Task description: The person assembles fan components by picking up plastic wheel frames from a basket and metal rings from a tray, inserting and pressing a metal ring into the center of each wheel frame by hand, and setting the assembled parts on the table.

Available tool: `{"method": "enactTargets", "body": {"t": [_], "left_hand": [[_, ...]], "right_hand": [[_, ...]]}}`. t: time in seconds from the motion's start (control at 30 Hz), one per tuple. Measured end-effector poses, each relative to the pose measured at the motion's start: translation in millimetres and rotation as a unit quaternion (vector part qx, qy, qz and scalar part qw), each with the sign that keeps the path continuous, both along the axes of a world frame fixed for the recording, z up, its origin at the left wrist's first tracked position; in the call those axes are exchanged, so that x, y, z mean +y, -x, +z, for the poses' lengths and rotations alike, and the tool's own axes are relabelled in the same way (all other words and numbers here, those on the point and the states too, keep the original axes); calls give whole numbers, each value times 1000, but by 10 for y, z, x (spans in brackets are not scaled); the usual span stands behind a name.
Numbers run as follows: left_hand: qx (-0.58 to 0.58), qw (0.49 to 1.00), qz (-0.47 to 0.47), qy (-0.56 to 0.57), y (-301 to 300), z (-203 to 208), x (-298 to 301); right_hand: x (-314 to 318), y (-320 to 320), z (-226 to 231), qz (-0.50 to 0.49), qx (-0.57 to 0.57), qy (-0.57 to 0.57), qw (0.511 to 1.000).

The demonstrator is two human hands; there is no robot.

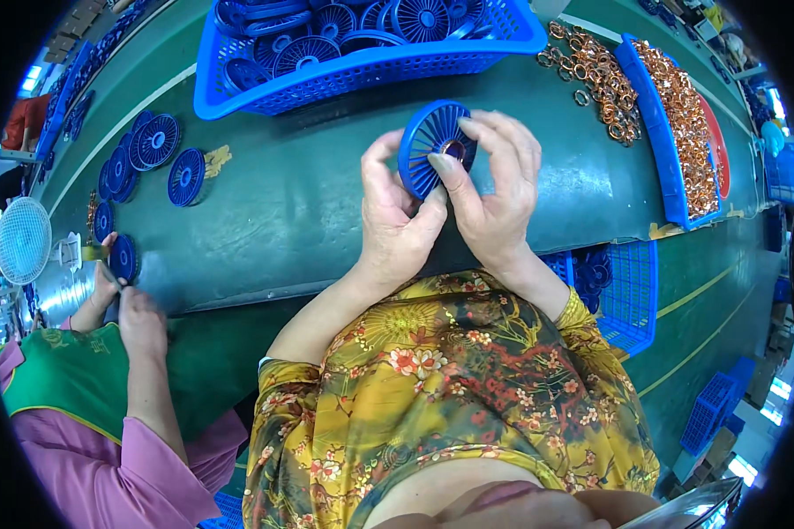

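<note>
A blue spoked disc [421, 144], a copper-coloured ring [454, 148] at its hub, tilts above the green surface [282, 216]: fingers of the left hand [393, 212] grip its left and lower edge, those of the right hand [501, 198] its right edge and hub. Beyond, a blue basket [362, 78] holds similar discs [422, 19]; rightward, a blue tray [658, 145] holds loose copper-coloured rings [686, 119].

A long workbench with a smooth dark-green top [273, 234] curved across a workshop. To the right spread a green painted floor [710, 295] crossed by thin yellow lines [686, 364], with blue perforated plastic crates [710, 413] standing farther back. At far left stood a round pale-blue caged fan [24, 240]. Brown cardboard boxes [66, 37] were stacked at upper left. Bright white rectangles of light [776, 401], windows or lamps, glowed along both edges.
</note>
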State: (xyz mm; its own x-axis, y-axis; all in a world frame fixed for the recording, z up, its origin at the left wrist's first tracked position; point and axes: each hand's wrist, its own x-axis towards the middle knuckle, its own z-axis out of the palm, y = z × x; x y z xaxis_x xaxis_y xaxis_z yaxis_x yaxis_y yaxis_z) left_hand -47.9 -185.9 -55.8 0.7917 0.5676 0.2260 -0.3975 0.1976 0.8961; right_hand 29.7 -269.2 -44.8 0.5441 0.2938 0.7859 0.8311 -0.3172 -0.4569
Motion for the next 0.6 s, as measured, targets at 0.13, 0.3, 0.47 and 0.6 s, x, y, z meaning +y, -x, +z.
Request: {"method": "enactTargets", "body": {"t": [0.13,0.3,0.47,0.6], "left_hand": [[-2,980,-167,103,159,51,224],[22,972,-169,159,248,-23,261],[37,984,-145,92,259,-19,244],[55,982,-113,143,189,-16,210]], "right_hand": [[-156,-78,21,74,-70,90,991],[-213,-106,77,274,-18,113,955],[-205,-164,-17,346,105,39,931],[-241,-153,58,256,46,54,964]]}}
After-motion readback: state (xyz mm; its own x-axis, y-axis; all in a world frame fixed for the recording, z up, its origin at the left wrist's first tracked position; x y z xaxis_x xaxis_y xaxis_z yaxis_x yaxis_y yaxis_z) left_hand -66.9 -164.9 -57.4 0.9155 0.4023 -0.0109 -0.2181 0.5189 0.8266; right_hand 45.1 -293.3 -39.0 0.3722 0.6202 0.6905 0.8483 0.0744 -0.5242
